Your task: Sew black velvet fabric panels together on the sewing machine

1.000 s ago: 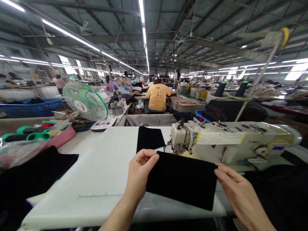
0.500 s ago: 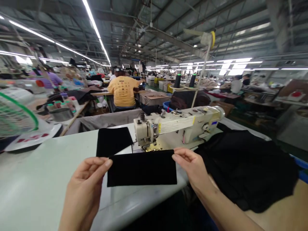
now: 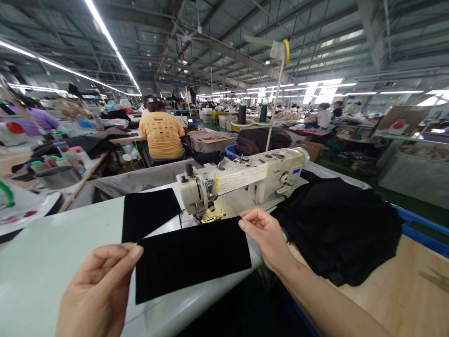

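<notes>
A black rectangular fabric piece (image 3: 192, 260) hangs between my two hands, stretched along its top edge and slanting up to the right. My left hand (image 3: 100, 285) pinches its upper left corner between thumb and fingers. At the upper right corner, my right hand (image 3: 264, 234) pinches it the same way. Behind the cloth stands a white sewing machine (image 3: 242, 180), its needle area partly hidden by the fabric. A second black fabric piece (image 3: 149, 210) lies flat on the pale table (image 3: 38, 252), left of the machine head.
A heap of black fabric (image 3: 340, 224) lies right of the machine, on a wooden board (image 3: 396, 290) with scissors (image 3: 437, 278). Two dark thread cones (image 3: 242, 113) stand behind the machine. A person in a yellow shirt (image 3: 161, 133) sits ahead. A metal bowl (image 3: 58, 178) is at left.
The view has turned to the right, so the machine and table appear further left. The held fabric now tilts, its left end lower and nearer. Both hands keep their pinch.
</notes>
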### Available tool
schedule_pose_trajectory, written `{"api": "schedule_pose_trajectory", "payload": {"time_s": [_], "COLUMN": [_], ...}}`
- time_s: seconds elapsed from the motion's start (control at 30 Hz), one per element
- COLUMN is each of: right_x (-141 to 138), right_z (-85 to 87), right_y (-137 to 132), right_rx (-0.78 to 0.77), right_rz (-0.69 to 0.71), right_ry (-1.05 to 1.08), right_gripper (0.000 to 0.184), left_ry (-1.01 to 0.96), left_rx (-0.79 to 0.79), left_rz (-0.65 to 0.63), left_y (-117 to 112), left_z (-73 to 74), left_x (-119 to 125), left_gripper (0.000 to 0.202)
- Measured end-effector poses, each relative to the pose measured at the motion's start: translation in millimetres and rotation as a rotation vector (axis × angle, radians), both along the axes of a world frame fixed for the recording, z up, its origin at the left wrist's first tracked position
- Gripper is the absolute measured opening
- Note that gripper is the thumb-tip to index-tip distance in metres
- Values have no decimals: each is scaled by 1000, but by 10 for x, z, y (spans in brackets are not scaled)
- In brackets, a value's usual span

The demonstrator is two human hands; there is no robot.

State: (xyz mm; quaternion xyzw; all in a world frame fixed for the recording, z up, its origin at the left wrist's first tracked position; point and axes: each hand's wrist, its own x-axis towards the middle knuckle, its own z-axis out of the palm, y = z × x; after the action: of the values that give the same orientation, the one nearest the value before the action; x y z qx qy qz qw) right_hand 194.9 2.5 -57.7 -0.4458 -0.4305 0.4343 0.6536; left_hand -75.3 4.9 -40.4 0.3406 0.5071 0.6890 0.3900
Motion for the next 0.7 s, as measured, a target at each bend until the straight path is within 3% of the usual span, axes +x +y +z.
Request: {"api": "schedule_pose_trajectory", "payload": {"time_s": [0.27, 0.37, 0.47, 0.57, 0.63, 0.7], "right_x": [-28, -32, -73, -189, -288, -377], "right_z": [-18, -14, 11, 4, -73, -236], "right_y": [2, -20, -134, -348, -497, -604], "right_rx": [12, 39, 111, 201, 237, 249], "right_rz": [-8, 47, 145, 267, 391, 492], "right_ry": [5, -8, -178, -434, -556, -618], "right_gripper": [28, 27, 19, 17, 17, 16], "left_ry": [21, 84, 227, 554, 842, 1069], "left_rx": [-14, 52, 172, 256, 274, 209], "left_rz": [10, 20, 54, 65, -64, -333], "left_y": [-56, -91, -107, -6, 175, 435], "left_z": [-16, -3, 176, 500, 647, 606], "left_x": [-24, -87, -217, -306, -269, -151], "left_gripper": [25, 23, 24, 18, 12, 7]}}
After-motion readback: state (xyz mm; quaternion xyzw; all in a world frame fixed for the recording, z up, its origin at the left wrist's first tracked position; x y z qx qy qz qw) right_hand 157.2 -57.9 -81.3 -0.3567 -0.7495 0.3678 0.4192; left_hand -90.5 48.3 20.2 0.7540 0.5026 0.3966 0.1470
